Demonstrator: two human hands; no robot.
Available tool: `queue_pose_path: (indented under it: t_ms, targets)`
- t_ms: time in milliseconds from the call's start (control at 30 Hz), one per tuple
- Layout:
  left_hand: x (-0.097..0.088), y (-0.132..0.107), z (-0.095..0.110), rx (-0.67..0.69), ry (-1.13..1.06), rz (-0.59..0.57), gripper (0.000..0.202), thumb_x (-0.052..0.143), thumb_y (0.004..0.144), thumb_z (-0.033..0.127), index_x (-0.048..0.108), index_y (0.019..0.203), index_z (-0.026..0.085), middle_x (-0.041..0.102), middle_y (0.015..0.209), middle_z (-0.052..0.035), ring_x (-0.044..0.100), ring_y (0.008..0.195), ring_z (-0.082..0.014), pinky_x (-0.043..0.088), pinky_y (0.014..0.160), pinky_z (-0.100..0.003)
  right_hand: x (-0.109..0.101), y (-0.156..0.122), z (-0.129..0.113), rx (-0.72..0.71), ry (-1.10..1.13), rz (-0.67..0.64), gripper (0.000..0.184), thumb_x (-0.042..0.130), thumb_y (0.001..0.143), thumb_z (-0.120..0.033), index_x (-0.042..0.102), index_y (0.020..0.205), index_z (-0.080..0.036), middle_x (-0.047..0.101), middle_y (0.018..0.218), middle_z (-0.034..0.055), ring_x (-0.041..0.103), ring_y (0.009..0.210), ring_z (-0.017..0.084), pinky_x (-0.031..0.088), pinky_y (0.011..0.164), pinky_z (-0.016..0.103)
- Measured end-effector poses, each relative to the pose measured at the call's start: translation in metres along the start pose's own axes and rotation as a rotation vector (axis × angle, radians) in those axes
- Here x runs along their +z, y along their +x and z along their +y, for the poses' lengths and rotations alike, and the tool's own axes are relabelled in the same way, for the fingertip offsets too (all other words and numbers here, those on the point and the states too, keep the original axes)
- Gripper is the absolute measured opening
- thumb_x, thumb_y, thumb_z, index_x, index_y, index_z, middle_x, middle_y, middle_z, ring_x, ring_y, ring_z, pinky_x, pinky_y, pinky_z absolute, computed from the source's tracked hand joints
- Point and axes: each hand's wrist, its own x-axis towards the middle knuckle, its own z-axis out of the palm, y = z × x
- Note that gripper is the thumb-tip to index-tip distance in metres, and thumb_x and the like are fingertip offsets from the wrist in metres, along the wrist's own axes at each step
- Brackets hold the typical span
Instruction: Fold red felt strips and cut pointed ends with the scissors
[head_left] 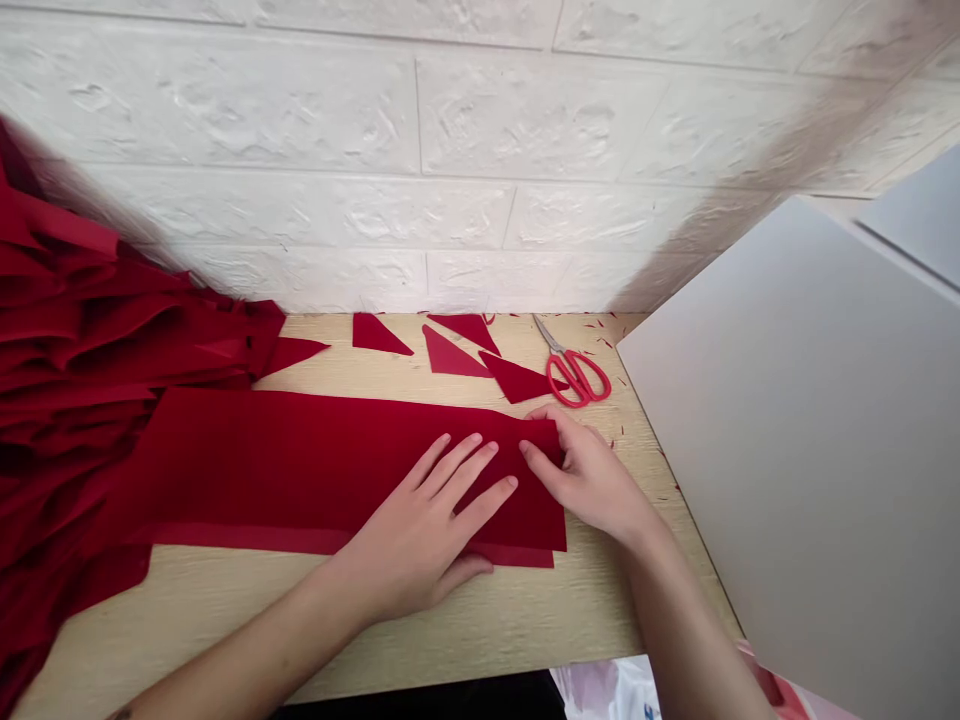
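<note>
A long strip of dark red fabric (300, 460) lies across the wooden table, folded so that a second layer shows along its near edge. My left hand (431, 535) rests flat on the strip with its fingers spread. At the strip's right end, my right hand (585, 470) pinches the far corner, thumb on top and the other fingers partly hidden behind the cloth. Just beyond that hand lie scissors (568, 370) with red handles, blades pointing to the wall. One handle touches a red fabric offcut (514, 377).
A large heap of gathered red fabric (90, 330) fills the left side. Triangular red scraps (375, 333) lie by the white brick-patterned wall (300, 110). A white panel (810, 420) bounds the right. A plastic bag (611, 688) shows below the table's front edge.
</note>
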Motion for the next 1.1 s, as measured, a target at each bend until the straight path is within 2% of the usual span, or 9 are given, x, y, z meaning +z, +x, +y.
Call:
queue_pose_path:
  t_ms: [167,333,467,600,800,967,1100]
  targets:
    - [0.012,0.022,-0.001,-0.063,0.049,0.052,0.07,0.049,0.096,0.059,0.038,0.153,0.02,0.041,0.159,-0.0209,0.035,0.15,-0.0377,0.038,0.118,-0.059,0.002,0.004,0.005,0.005,-0.003,0.099,0.022,0.054,0.094,-0.035,0.057,0.112,-0.023,0.071,0.081,0.0026,0.06,0.059,0.018,0.046,0.055,0.031]
    - [0.016,0.048,-0.002,-0.069,0.101,0.103,0.075,0.059,0.089,0.062,0.044,0.149,0.019,0.047,0.155,-0.0203,0.04,0.147,-0.0382,0.039,0.117,-0.06,-0.003,0.009,0.016,0.071,0.129,0.251,0.035,0.056,0.093,-0.038,0.051,0.123,-0.023,0.074,0.097,0.0086,0.07,0.075,0.023,0.054,0.064,0.037]
    - [0.017,0.047,0.002,-0.048,0.161,0.208,0.062,0.062,0.091,0.055,0.054,0.139,0.017,0.062,0.142,-0.0146,0.054,0.137,-0.0348,0.043,0.115,-0.056,-0.004,0.008,0.022,0.139,0.304,0.201,0.035,0.058,0.089,-0.037,0.048,0.121,-0.024,0.075,0.094,0.0081,0.072,0.074,0.023,0.058,0.063,0.037]
    - [0.019,0.042,0.005,-0.049,0.184,0.257,0.051,0.062,0.094,0.047,0.058,0.134,0.016,0.067,0.134,-0.0122,0.059,0.129,-0.0323,0.045,0.114,-0.052,0.001,0.005,0.02,0.181,0.439,0.14,0.034,0.061,0.086,-0.036,0.046,0.115,-0.026,0.076,0.092,0.0067,0.072,0.069,0.022,0.058,0.059,0.035]
    - [0.017,0.042,0.008,-0.053,0.191,0.286,0.042,0.062,0.094,0.041,0.063,0.125,0.014,0.07,0.124,-0.0121,0.064,0.12,-0.0313,0.051,0.108,-0.048,0.002,0.005,0.015,0.176,0.167,0.207,0.02,0.065,0.084,-0.04,0.052,0.088,-0.024,0.073,0.077,0.0022,0.064,0.062,0.017,0.048,0.054,0.028]
    - [0.018,0.041,0.008,-0.007,0.236,0.326,0.017,0.06,0.092,0.02,0.07,0.105,0.014,0.075,0.111,-0.0082,0.069,0.109,-0.0263,0.055,0.101,-0.042,0.0,0.007,0.013,0.152,0.061,0.205,0.028,0.069,0.081,-0.045,0.055,0.073,-0.022,0.063,0.063,-0.0004,0.053,0.055,0.014,0.039,0.052,0.027]
    - [0.02,0.04,0.008,0.048,0.255,0.335,0.018,0.057,0.088,0.007,0.071,0.096,0.014,0.077,0.105,-0.0054,0.071,0.097,-0.0226,0.059,0.088,-0.036,-0.002,0.009,0.016,0.121,-0.027,0.207,0.029,0.073,0.078,-0.044,0.058,0.069,-0.022,0.055,0.059,-0.0022,0.045,0.052,0.013,0.036,0.051,0.028]
